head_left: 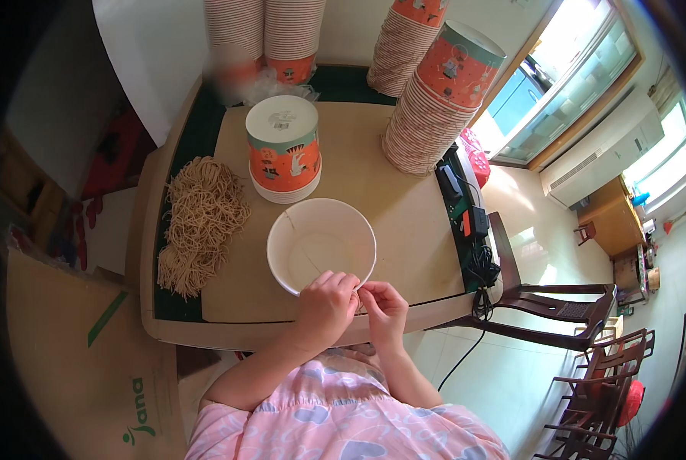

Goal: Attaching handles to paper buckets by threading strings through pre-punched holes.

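A white paper tub (320,241) stands mouth up at the table's near edge. A thin tan string shows against its inner wall and reaches down toward the bottom. At the near rim my left hand (329,308) is closed, its fingers pinching the string beside the tub's edge. My right hand (386,310) meets it there, thumb and finger pressed together on the same string. The fingers mostly hide the strand between them. Just beyond, a short stack of orange paper tubs (283,153) rests upside down. To the left lies a loose pile of tan strings (201,226).
Tall stacks of orange paper tubs stand at the back right (435,107) and back left (293,38), beside crumpled clear plastic (270,88). Black cables and a power adapter (476,222) line the table's right edge. A cardboard box (82,345) is at left, wooden chairs (550,307) at right.
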`<state>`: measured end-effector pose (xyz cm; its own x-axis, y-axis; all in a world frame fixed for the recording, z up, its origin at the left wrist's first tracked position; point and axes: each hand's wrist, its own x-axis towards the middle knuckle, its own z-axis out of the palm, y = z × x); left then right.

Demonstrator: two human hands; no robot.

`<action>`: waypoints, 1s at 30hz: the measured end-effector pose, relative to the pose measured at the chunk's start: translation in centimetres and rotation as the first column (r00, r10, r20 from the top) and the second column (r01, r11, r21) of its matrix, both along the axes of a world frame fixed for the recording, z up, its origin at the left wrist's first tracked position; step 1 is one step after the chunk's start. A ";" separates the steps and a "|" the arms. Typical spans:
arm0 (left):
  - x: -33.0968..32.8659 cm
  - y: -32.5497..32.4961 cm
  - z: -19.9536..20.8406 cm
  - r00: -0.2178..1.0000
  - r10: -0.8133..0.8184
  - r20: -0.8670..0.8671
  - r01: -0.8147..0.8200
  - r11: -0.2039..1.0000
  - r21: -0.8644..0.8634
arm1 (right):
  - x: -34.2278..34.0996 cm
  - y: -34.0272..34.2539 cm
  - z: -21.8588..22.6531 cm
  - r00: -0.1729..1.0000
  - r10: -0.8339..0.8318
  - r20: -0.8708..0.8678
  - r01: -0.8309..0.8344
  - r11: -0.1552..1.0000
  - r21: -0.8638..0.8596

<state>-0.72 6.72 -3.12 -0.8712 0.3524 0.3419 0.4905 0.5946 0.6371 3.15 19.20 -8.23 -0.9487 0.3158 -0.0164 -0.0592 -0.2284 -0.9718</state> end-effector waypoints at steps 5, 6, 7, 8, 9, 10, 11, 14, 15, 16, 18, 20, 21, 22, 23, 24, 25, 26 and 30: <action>-0.1 0.1 -0.1 1.000 -0.013 -0.001 0.013 1.000 -0.018 | 0.1 0.2 -0.4 0.999 0.004 -0.036 -0.004 1.000 -0.011; 0.0 0.1 -0.1 1.000 -0.010 0.000 0.010 1.000 -0.021 | 0.1 0.1 -0.3 0.999 -0.011 -0.035 0.011 1.000 -0.014; 0.0 0.1 -0.1 1.000 -0.007 0.001 0.007 1.000 -0.024 | 0.1 0.1 -0.2 0.999 -0.026 -0.035 0.025 1.000 -0.016; 0.0 0.1 -0.1 1.000 -0.006 0.002 0.006 1.000 -0.025 | 0.1 0.2 -0.2 0.999 -0.025 -0.035 0.024 1.000 -0.016; 0.0 0.2 0.0 1.000 -0.007 -0.004 0.007 1.000 -0.025 | 0.1 0.3 -0.2 0.999 -0.009 -0.038 0.008 1.000 -0.016; -0.1 0.2 0.0 1.000 -0.008 -0.009 0.008 1.000 -0.024 | 0.1 0.4 -0.2 0.999 0.007 -0.041 -0.008 1.000 -0.016; -0.1 0.2 0.0 1.000 -0.008 -0.009 0.008 1.000 -0.025 | 0.0 0.3 -0.2 0.999 0.007 -0.041 -0.008 1.000 -0.016; -0.1 0.2 0.0 1.000 -0.011 -0.011 0.011 1.000 -0.028 | -0.2 0.3 0.0 0.999 -0.031 -0.039 0.031 1.000 -0.002; -0.1 0.2 0.0 1.000 -0.012 -0.008 0.011 0.999 -0.032 | -0.2 0.3 0.0 0.999 -0.021 -0.042 0.021 1.000 0.001; -0.1 0.2 0.0 1.000 -0.012 -0.006 0.012 0.999 -0.036 | -0.2 0.4 -0.1 0.999 -0.011 -0.045 0.011 1.000 0.004; -0.1 0.2 -0.1 1.000 -0.012 -0.004 0.012 0.999 -0.043 | -0.2 0.5 -0.6 0.999 0.003 -0.045 -0.002 1.000 0.028; -0.1 0.2 0.0 1.000 -0.011 -0.003 0.011 0.999 -0.050 | -0.2 0.7 -0.7 0.999 0.017 -0.044 -0.015 0.999 0.051; -0.2 0.2 0.0 1.000 -0.015 -0.007 0.014 0.998 -0.053 | -0.2 0.7 -0.6 1.000 0.025 -0.014 -0.024 0.997 0.071; -0.2 0.2 0.0 1.000 -0.018 -0.011 0.018 0.998 -0.056 | -0.2 0.7 -0.6 0.999 0.033 0.016 -0.034 0.995 0.090; -0.2 0.2 0.0 1.000 -0.018 -0.011 0.018 0.998 -0.056 | -0.2 0.7 -0.5 0.999 0.033 0.017 -0.035 0.995 0.090; -0.2 0.2 0.1 1.000 -0.020 -0.009 0.020 0.998 -0.057 | -0.2 0.7 -0.3 1.000 0.023 0.015 -0.025 0.995 0.101; -0.1 0.2 0.1 1.000 -0.023 -0.007 0.022 0.998 -0.058 | -0.2 0.7 -0.1 1.000 0.013 0.014 -0.015 0.994 0.113; -0.1 0.1 0.2 1.000 -0.022 -0.007 0.022 0.998 -0.058 | -0.2 0.7 0.0 1.000 0.014 0.014 -0.015 0.994 0.112; -0.1 -0.1 0.8 0.998 -0.062 -0.034 0.062 0.998 0.012 | 0.4 0.7 1.2 1.000 0.008 -0.014 -0.007 0.996 0.086</action>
